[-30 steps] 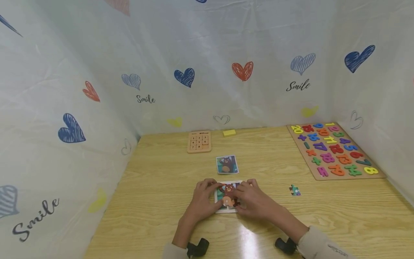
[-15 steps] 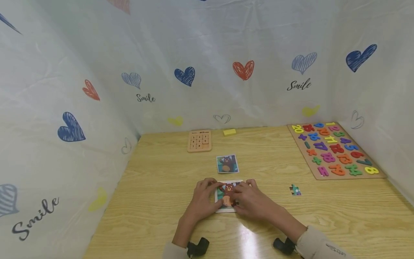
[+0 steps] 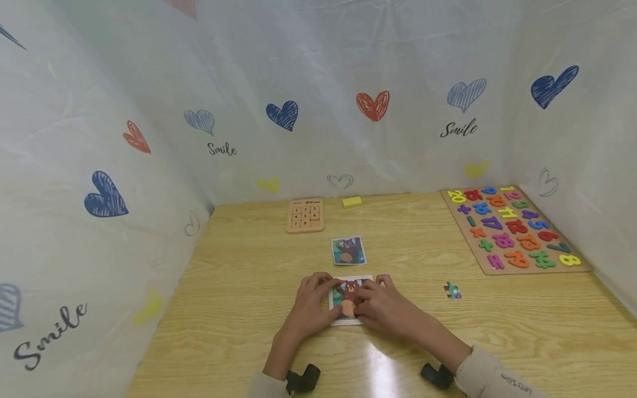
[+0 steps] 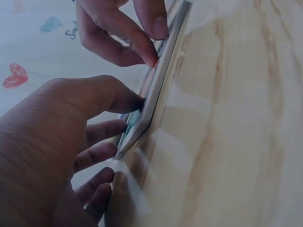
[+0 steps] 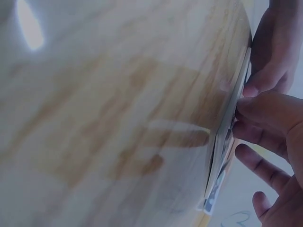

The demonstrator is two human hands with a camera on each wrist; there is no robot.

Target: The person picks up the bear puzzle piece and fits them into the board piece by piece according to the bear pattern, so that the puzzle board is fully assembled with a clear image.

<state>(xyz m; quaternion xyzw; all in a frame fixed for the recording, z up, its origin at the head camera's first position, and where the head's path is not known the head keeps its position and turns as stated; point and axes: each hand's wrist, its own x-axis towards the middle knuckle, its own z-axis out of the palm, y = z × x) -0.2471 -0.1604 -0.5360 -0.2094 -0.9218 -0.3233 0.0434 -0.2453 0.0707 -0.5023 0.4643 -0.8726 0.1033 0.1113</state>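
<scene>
A square jigsaw puzzle (image 3: 350,301) of a brown bear lies in a pale-edged tray in front of me, its right part covered by fingers. My left hand (image 3: 314,305) rests on its left side, with the thumb (image 4: 128,100) on the tray's near side and the fingers spread along the far side. From the right, my right hand (image 3: 385,304) presses its fingertips onto the bear picture. One loose teal jigsaw piece (image 3: 453,290) lies on the table to the right. A picture card (image 3: 349,250) with the same bear lies just behind the puzzle.
A wooden sliding number puzzle (image 3: 305,215) and a yellow block (image 3: 351,202) stand at the back of the wood-grain table (image 3: 239,309). At the right lies a board (image 3: 515,229) of coloured numbers. Heart-printed curtains (image 3: 328,143) enclose the back and sides.
The white gap low on the bear's belly has closed, and the belly now looks whole. My right fingers have shifted slightly left; my left hand stays on the puzzle's left side.
</scene>
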